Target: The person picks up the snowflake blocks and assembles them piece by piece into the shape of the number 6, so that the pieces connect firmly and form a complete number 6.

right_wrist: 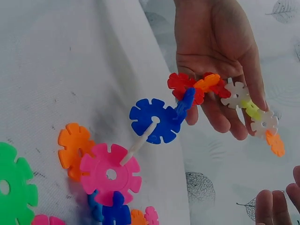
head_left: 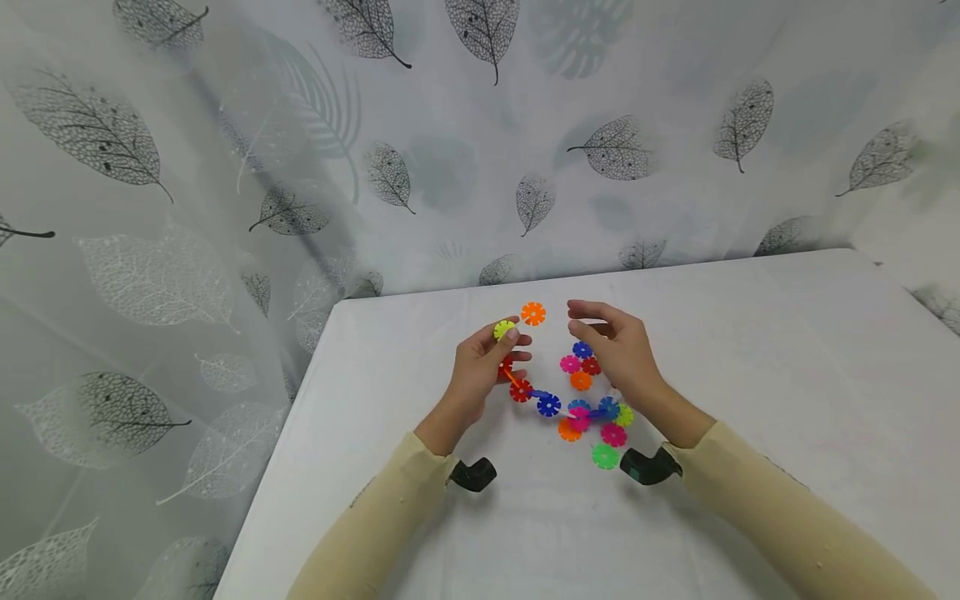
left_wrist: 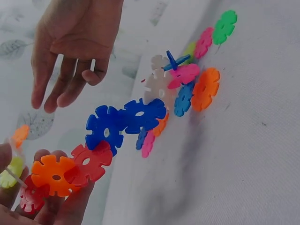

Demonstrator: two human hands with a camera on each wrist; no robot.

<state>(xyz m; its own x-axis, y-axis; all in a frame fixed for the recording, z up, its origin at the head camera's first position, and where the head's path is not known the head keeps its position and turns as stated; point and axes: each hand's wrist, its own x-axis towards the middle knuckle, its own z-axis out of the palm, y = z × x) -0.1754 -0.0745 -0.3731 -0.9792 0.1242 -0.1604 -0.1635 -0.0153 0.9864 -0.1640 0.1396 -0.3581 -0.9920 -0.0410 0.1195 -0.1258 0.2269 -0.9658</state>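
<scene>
My left hand (head_left: 477, 365) pinches a chain of flower-shaped plastic snowflake discs (left_wrist: 105, 131) between thumb and fingers. Above the thumb, an orange disc (right_wrist: 275, 143) forms the chain's upper end, beyond a white disc (right_wrist: 265, 123) and a yellow disc (head_left: 504, 331). Red, orange and blue discs hang below the hand, and the chain slopes down to the right toward a pink disc (right_wrist: 111, 174) near the table. My right hand (head_left: 624, 348) hovers to the right of the orange end, fingers loosely bent and nothing between them.
Loose discs lie on the white-covered table (head_left: 787, 375): a green one (head_left: 605, 456) and an orange one (head_left: 570, 429) near the chain's low end, several more below my right hand. Dark wrist mounts (head_left: 474, 474) stick out from both sleeves. A leaf-patterned curtain (head_left: 450, 167) hangs behind.
</scene>
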